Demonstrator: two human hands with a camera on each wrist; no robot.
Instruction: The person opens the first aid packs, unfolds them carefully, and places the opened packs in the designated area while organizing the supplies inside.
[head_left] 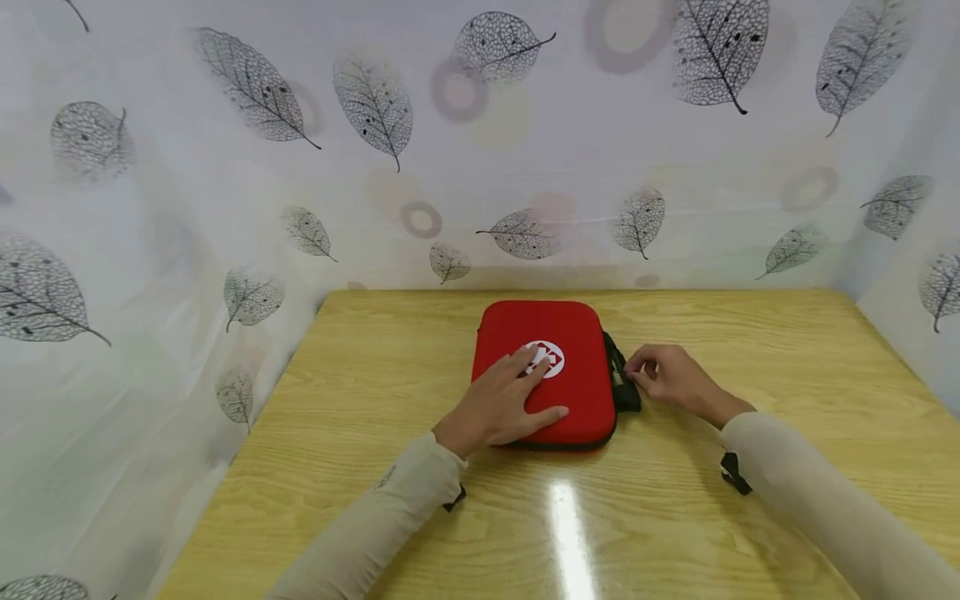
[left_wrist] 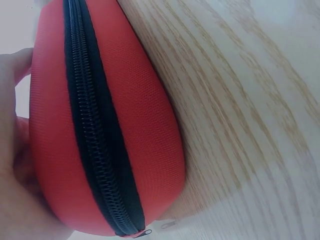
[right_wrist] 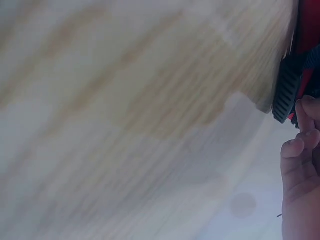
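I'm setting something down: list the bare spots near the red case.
Bare table lies left of the red case, right of the right hand, and in front, between the sleeves. Crowded: the case's right edge, where the right hand touches the black strap.

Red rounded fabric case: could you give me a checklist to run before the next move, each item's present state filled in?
1. Red rounded fabric case lying flat on the yellowish wood-grain table: ok.
2. Left hand resting on top of the case: ok.
3. Right hand pinching at the black fabric handle: ok.
4. Firm hold there: cannot tell; the contact is too small to make out.
5. Black zipper closed along the stretch in the left wrist view: ok.
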